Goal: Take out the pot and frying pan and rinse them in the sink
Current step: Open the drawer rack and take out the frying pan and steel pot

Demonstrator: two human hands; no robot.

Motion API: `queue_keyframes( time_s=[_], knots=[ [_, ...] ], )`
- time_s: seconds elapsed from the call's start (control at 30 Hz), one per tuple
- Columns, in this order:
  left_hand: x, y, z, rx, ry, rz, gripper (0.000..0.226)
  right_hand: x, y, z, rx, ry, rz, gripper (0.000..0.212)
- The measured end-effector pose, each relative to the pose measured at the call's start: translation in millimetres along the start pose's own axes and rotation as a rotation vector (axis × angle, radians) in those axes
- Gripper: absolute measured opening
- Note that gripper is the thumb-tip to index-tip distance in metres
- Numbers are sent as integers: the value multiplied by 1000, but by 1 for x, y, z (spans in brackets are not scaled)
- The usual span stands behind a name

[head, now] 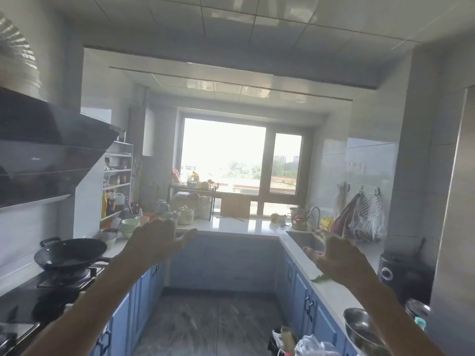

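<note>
Task looked barely started. The person stood at the open end of a U-shaped kitchen, both arms stretched forward, nothing held.

Left hand [159, 238]: fingers spread, palm down, empty, in the air over the left counter [120, 246], near a stack of bowls [130, 226]. Right hand [339, 255]: also spread and empty, raised in front of the near end of the sink [305, 240].

Frying pan [70, 254]: the dark wok-type pan sat on the gas stove [64, 278] at left, under the range hood [46, 150], handle toward the aisle. It looked dry and untouched (glare made the inside hard to read). The left hand was apart from it, further down the counter.

Pot: could not be pinned down. A steel vessel [299, 220] stood beside the faucet [315, 213] and a steel bowl [365, 327] sat on the right counter [334, 291], but neither was clearly the pot. It may have been inside one of the blue cabinets [144, 291] (all doors shut in view).

The sink was set in the right counter near the back corner; the basin looked empty, and no running water could be made out.

Judged remaining: everything. Fetch the pan off the stove, find the pot, carry both across the aisle, rinse. No step showed as done.
</note>
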State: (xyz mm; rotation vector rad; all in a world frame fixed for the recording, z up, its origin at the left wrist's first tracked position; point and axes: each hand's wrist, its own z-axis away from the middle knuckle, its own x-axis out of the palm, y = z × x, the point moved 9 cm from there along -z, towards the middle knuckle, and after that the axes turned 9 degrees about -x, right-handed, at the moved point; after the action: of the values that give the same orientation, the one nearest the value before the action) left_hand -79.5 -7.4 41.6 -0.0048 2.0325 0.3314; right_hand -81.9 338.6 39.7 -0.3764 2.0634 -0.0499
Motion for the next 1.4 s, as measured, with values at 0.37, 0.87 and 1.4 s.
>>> queue_keyframes(
  time_s=[0.37,0.87,1.4],
  knots=[
    [68,13,-80,-1,-8,11,72,64,18,-70,38,-58,-36,55],
    [282,9,-453,25,-59,82,66,273,65,-420,92,-53,-65,62],
    [588,148,-872,55,-164,138,67,549,284,-830,129,-134,-174,61]
  ],
)
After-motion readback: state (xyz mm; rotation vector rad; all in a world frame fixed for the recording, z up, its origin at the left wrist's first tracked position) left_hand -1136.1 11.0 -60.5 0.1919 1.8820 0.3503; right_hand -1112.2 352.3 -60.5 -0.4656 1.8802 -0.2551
